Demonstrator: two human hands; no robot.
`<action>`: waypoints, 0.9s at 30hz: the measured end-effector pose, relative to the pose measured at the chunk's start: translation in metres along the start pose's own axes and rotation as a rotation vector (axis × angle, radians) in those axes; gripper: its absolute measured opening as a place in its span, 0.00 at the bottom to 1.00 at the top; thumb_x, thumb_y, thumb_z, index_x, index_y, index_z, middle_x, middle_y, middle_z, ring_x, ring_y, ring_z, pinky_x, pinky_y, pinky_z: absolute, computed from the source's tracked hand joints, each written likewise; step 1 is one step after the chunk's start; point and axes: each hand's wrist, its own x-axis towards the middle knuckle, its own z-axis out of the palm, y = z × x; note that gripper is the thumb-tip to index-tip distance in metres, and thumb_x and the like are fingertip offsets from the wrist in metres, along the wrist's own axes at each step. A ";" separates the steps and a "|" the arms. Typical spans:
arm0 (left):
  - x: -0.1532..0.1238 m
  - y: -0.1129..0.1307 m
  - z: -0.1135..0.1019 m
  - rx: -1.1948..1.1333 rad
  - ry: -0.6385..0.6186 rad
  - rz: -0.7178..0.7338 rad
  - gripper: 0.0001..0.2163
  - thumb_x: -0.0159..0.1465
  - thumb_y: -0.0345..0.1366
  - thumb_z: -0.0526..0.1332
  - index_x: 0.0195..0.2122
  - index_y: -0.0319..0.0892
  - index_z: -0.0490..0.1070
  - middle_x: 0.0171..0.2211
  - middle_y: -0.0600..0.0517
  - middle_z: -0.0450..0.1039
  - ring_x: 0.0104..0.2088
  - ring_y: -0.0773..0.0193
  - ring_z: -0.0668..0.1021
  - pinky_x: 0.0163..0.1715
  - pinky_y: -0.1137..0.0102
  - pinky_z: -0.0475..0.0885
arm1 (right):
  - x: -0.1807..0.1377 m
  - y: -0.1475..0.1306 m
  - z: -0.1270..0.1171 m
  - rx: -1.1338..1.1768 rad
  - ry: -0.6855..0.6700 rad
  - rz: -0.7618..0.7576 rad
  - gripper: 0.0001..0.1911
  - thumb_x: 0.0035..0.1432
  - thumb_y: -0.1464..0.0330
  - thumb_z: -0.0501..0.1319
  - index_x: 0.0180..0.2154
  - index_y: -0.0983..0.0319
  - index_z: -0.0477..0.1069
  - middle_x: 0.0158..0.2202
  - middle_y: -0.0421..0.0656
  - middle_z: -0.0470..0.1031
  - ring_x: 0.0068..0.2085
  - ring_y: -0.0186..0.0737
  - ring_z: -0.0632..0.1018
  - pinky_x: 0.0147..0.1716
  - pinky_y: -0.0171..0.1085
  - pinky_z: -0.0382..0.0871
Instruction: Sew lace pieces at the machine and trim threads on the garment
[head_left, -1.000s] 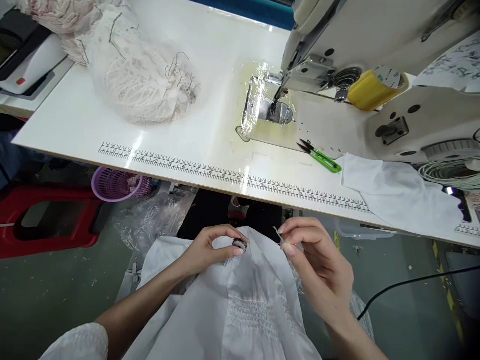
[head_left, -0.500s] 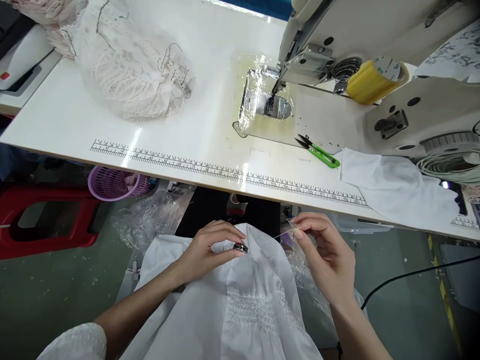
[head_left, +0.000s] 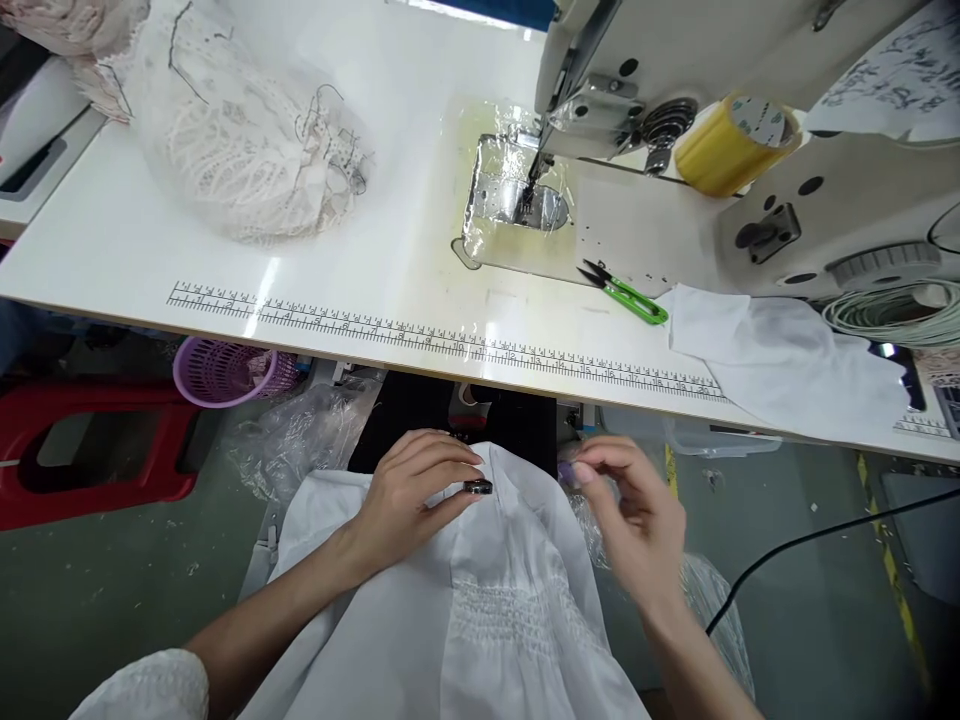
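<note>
A white garment (head_left: 517,540) with a gathered, shirred panel lies across my lap below the table edge. My left hand (head_left: 412,495) is closed on its upper part, thumb and fingers pinching the cloth. A small shiny black round piece (head_left: 478,487) sits at those fingertips; its exact kind is unclear. To the right, apart from the cloth, my right hand (head_left: 630,505) is raised with thumb and forefinger pinched together. The thin thread seen running to it a moment earlier is too fine to follow now. Green-handled thread snips (head_left: 626,295) lie on the table.
A sewing machine (head_left: 675,60) stands at the back right, with a yellow tape roll (head_left: 735,145) against it. White cloth (head_left: 787,355) lies at the right edge, lace fabric (head_left: 255,150) at left. A purple basket (head_left: 225,375) and red stool (head_left: 142,440) stand below.
My right hand has shifted slightly left and turned a little, still pinched. The thread stretched between cloth and fingers no longer shows. My left hand keeps its hold; the view has moved slightly.
</note>
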 end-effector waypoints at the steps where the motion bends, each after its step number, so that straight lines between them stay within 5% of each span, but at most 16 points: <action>1: 0.000 0.001 0.000 0.048 0.019 0.020 0.07 0.63 0.29 0.66 0.42 0.43 0.74 0.40 0.52 0.80 0.44 0.61 0.80 0.49 0.61 0.72 | -0.002 -0.002 0.005 -0.012 -0.050 -0.003 0.04 0.62 0.71 0.60 0.33 0.59 0.69 0.32 0.41 0.70 0.33 0.36 0.72 0.30 0.35 0.65; 8: 0.001 0.005 0.004 0.306 0.069 0.136 0.08 0.62 0.27 0.65 0.42 0.41 0.72 0.41 0.52 0.81 0.45 0.59 0.80 0.53 0.56 0.70 | -0.014 -0.015 0.039 -0.010 -0.377 0.115 0.17 0.62 0.70 0.57 0.21 0.60 0.59 0.20 0.36 0.61 0.23 0.30 0.63 0.22 0.34 0.55; 27: 0.005 0.007 0.001 0.489 0.085 0.229 0.07 0.61 0.26 0.66 0.39 0.41 0.73 0.40 0.52 0.82 0.43 0.59 0.82 0.53 0.57 0.71 | -0.006 -0.016 0.043 0.043 -0.402 0.240 0.17 0.60 0.69 0.56 0.20 0.60 0.56 0.20 0.36 0.61 0.23 0.31 0.62 0.23 0.34 0.54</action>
